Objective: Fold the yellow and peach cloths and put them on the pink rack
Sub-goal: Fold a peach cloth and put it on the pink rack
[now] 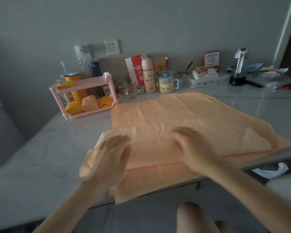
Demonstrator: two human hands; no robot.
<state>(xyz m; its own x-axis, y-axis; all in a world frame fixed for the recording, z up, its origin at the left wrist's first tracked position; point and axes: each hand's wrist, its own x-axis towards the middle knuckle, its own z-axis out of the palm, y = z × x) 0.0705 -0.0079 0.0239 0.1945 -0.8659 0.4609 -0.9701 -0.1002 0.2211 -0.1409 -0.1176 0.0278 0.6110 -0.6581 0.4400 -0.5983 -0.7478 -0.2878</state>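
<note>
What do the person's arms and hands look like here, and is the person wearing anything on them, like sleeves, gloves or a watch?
The left hand and right hand are bare, with no gloves. No ring shows on the fingers, though motion blur hides fine detail. The left arm and right arm are bare too: no sleeve, watch or bracelet is in view as far as the picture's edge.
</note>
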